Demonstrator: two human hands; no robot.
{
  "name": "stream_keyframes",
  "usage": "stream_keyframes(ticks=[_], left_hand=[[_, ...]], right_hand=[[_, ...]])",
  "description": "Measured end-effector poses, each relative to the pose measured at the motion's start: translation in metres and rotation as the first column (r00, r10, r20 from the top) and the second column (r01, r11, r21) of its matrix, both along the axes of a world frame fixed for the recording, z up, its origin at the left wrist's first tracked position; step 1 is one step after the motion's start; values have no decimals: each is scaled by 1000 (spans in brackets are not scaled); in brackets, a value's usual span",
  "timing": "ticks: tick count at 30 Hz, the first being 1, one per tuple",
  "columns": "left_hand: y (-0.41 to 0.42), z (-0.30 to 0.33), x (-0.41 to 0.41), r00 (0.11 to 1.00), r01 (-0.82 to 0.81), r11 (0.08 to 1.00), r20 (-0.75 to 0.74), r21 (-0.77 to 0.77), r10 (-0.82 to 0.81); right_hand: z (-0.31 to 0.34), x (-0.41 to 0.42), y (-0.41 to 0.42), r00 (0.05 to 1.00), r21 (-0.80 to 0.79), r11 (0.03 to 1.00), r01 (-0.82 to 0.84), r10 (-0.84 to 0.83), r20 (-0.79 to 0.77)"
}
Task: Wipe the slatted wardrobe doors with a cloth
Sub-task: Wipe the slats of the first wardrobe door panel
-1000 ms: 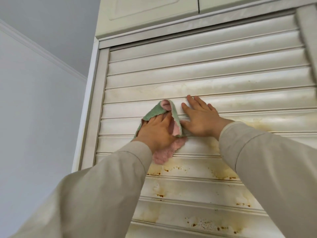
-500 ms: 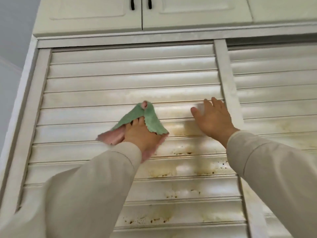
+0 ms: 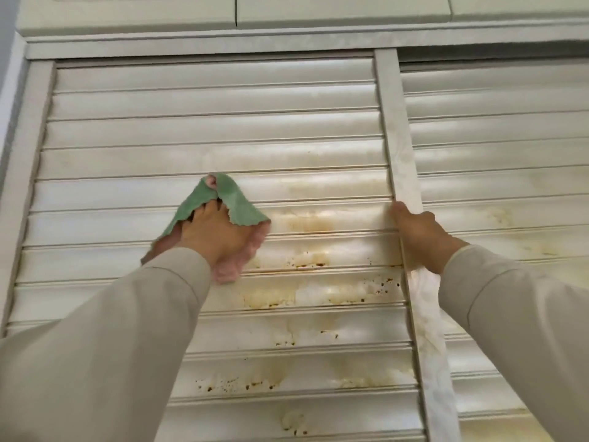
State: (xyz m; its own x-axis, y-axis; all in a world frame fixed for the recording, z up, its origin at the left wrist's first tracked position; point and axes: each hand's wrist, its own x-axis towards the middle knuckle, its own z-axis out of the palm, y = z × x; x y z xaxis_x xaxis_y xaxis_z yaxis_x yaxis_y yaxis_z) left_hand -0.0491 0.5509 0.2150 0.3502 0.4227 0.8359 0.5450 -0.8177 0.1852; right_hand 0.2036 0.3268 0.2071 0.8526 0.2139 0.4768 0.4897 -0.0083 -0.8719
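The cream slatted wardrobe door (image 3: 207, 129) fills the view, with brown and yellow stains (image 3: 306, 223) across its middle and lower slats. My left hand (image 3: 213, 234) holds a cloth (image 3: 237, 204), green on one side and pink on the other, flat against a slat left of the stains. The cloth folds over my fingertips and bunches into a peak above them. My right hand (image 3: 420, 237) grips the door's vertical right stile (image 3: 395, 138), thumb on its left edge and fingers hidden round the other. Both arms wear beige sleeves.
A second slatted door (image 3: 497, 138) sits behind the stile on the right, also stained lower down. Upper cabinet doors (image 3: 318, 11) run above a horizontal rail. The wardrobe frame meets a pale wall (image 3: 4, 74) at far left.
My view has swung right along the door. My right hand moved from lying flat on the slats to gripping the stile. My left hand and the cloth stay on the same slats.
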Motion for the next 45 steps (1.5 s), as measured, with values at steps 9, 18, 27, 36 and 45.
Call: stream_keyframes(ticks=[9, 18, 27, 36, 45], left_hand=[[-46, 5, 45, 989, -46, 970, -125, 238, 77], [-144, 21, 154, 854, 265, 876, -521, 403, -19], [-104, 67, 141, 970, 98, 954, -240, 282, -29], [-110, -5, 163, 854, 315, 876, -512, 365, -94], [-8, 10, 25, 990, -13, 982, 134, -186, 39]], right_hand=[[-12, 33, -8, 991, 47, 995, -84, 79, 104], [-19, 41, -4, 977, 16, 999, -38, 34, 210], [-14, 38, -6, 983, 31, 993, -113, 107, 149], [-14, 29, -14, 983, 28, 990, -138, 133, 124], [-15, 24, -17, 989, -11, 995, -104, 104, 105]])
